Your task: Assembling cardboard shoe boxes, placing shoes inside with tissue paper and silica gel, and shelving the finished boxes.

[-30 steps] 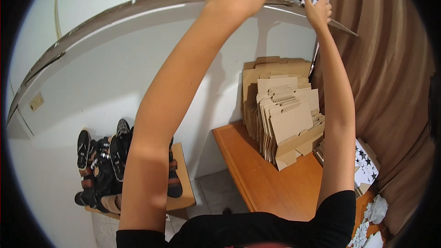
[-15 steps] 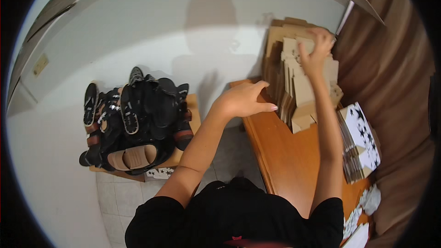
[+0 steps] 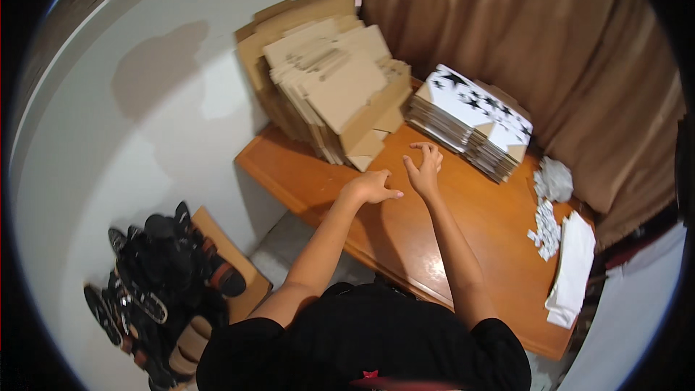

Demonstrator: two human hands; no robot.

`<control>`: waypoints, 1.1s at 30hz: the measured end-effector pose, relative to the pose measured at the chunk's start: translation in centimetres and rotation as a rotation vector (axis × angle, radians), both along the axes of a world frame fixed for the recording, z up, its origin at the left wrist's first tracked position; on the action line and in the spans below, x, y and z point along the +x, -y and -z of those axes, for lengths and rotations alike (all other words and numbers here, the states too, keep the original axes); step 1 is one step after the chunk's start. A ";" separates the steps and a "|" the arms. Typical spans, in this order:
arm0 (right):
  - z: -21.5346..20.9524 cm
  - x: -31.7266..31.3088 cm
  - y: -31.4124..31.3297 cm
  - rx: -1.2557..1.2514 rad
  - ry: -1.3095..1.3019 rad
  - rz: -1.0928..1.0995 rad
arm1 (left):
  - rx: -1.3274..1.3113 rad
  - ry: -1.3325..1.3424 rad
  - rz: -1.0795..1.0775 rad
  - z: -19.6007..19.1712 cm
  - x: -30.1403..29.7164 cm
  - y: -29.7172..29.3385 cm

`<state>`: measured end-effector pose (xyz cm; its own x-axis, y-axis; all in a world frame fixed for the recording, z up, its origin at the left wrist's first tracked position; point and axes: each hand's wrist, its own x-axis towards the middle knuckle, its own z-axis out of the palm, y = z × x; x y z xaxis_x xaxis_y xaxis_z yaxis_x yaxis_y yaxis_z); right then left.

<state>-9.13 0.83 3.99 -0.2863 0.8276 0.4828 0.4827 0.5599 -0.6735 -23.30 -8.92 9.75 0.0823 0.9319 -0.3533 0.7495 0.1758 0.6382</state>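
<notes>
My left hand [image 3: 371,187] hovers over the wooden table [image 3: 463,221] with thumb and fingers apart, holding nothing. Beside it my right hand [image 3: 426,166] is also empty, its fingers slightly curled and apart from the thumb. Just beyond both hands leans a stack of flat brown cardboard boxes [image 3: 344,90], propped at the wall corner. To the right of that stack lies a pile of folded white boxes with black stars [image 3: 478,108], nearest to my right hand.
A heap of black shoes and sandals [image 3: 170,268] rests on a low wooden stand [image 3: 224,257] at the left. White folded cloth or paper [image 3: 572,268], small white tags [image 3: 546,228] and a clear plastic bag [image 3: 556,179] lie at the table's right. A brown curtain [image 3: 499,22] hangs behind.
The view has swung to the right. My right hand has drawn back from the brown cardboard stack and come nearer my left hand, which stays empty.
</notes>
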 end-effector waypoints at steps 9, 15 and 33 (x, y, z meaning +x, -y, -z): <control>-0.2 14.7 -9.8 -0.074 0.121 0.432 | 0.071 0.128 0.142 3.5 8.8 -11.6; 3.1 20.7 -17.0 -0.039 0.074 0.477 | 0.185 0.353 -0.005 8.9 13.4 -19.5; 1.5 17.5 -21.7 -0.311 -0.354 0.753 | 0.037 1.013 -0.363 10.8 21.1 -29.3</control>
